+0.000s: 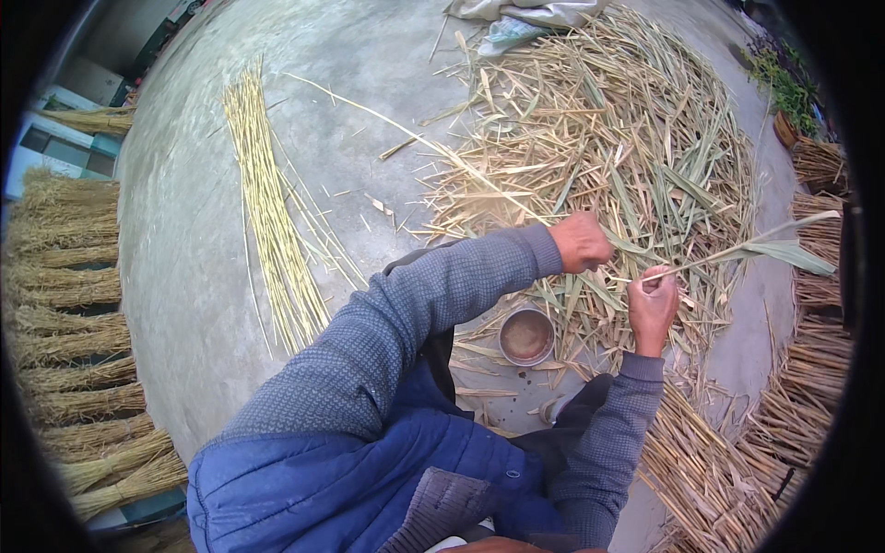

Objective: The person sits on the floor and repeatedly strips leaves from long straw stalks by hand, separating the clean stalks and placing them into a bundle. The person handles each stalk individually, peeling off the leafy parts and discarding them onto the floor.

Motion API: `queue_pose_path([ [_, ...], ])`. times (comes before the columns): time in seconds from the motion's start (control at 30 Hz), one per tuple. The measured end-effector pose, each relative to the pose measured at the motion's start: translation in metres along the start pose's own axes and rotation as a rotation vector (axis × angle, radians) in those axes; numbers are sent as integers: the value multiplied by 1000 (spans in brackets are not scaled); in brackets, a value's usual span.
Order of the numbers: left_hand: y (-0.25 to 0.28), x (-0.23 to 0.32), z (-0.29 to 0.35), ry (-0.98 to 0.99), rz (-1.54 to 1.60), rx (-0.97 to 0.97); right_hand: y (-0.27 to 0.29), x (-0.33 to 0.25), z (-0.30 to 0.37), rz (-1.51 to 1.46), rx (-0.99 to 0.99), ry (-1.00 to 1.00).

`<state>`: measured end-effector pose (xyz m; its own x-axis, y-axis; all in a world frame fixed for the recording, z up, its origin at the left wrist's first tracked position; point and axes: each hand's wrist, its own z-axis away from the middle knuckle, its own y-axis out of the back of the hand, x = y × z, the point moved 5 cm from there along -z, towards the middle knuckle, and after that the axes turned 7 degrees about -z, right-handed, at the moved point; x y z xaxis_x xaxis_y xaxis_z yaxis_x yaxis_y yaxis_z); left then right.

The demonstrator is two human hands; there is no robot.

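My left hand (583, 241) is closed in a fist at the end of a long, thin pale stalk (415, 138), which stretches away to the far left over the floor. Lower and to the right, my right hand (653, 309) pinches a leafy stalk (719, 258) whose green leaf (791, 255) hangs out to the right. I cannot tell whether the two stalks are one piece. Both hands are above a large heap of dry leaves and husks (590, 138). Below them stands a small round container (526, 337) with something brownish inside.
A bundle of bare yellow stalks (267, 198) lies on the concrete floor (175, 184) to the left. Tied brushy bundles (69, 295) line the far left edge. More unstripped stalks (710, 461) are piled at the right. A sack (530, 14) and a potted plant (784, 83) are farther off.
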<state>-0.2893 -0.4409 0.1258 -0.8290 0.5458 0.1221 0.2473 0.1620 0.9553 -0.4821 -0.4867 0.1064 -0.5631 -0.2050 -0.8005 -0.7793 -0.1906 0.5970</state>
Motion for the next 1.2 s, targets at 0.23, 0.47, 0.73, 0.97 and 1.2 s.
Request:
queue_pose_path([
  [0.23, 49, -68, 89, 116, -170, 87, 16, 47, -3, 358, -50, 78],
  [0.47, 42, -101, 321, 518, -416, -515, 10, 78, -38, -177, 131, -13],
  [0.73, 52, -62, 768, 586, -567, -1346, 32, 86, -22, -164, 263, -35],
  [0.97, 33, -55, 706, 983, -168, -1092, 55, 68, 2, -188, 22, -184],
  [1.2, 49, -98, 305, 505, -360, -482, 149, 188, 27, -626, 160, -459],
])
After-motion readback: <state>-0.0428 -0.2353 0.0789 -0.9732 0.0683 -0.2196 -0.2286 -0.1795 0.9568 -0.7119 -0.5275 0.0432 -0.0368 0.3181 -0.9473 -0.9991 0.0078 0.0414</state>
